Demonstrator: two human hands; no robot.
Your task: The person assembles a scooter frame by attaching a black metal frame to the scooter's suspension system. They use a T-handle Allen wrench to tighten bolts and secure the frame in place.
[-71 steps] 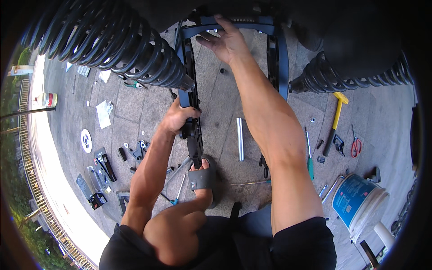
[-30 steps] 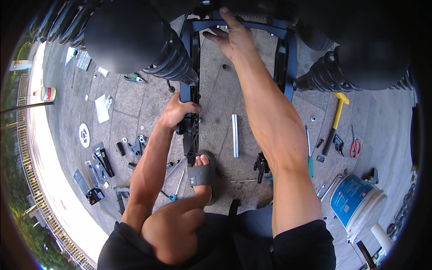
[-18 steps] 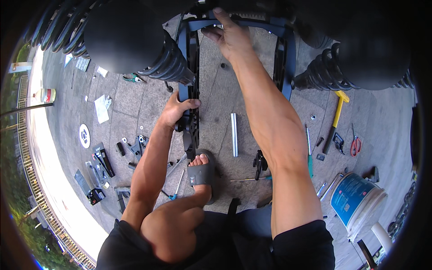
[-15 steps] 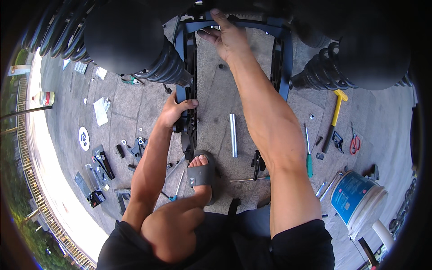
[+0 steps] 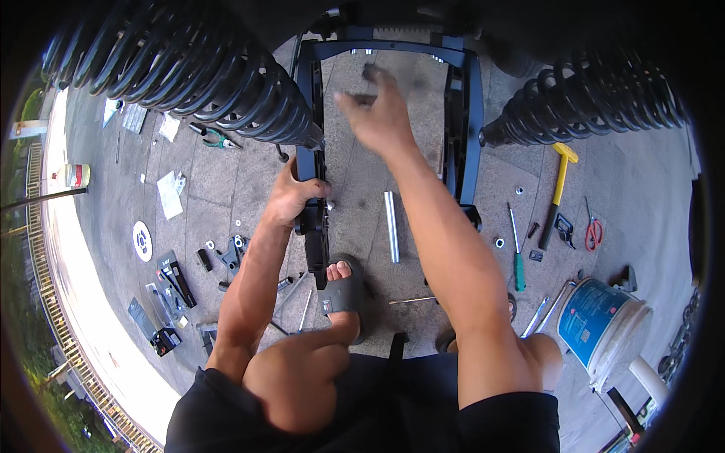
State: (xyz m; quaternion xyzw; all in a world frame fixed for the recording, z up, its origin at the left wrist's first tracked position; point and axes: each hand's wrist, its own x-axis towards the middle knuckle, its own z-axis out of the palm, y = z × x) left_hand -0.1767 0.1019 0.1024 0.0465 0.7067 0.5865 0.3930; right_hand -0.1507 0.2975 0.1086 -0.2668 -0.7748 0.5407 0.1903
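Observation:
A blue-grey metal frame [image 5: 473, 124] with two long side arms extends toward me from the far side. My left hand [image 5: 291, 195] is wrapped round its left arm, the thumb lying over the inner edge. Between the side arms, my right hand [image 5: 377, 113] is raised with thumb and fingers apart, holding nothing; its fingertips are smeared by motion. Black coil springs flank the frame: a left spring [image 5: 204, 83] and a right spring [image 5: 589, 106]. On the paving below my right forearm lies a shiny metal tube [image 5: 392, 228].
On the right lie a yellow-headed hammer [image 5: 559, 185], a green-handled screwdriver [image 5: 519, 268], red-handled scissors [image 5: 594, 234] and a blue-labelled bucket [image 5: 596, 321]. Green-handled pliers [image 5: 219, 140], a white disc [image 5: 142, 241] and several small parts are spread on the left. My sandalled foot [image 5: 341, 291] is near the frame's left arm.
My right hand has let go of the frame's far crossbar and come back toward me. The frame's near right end has shifted outward and away. My left hand keeps its grip.

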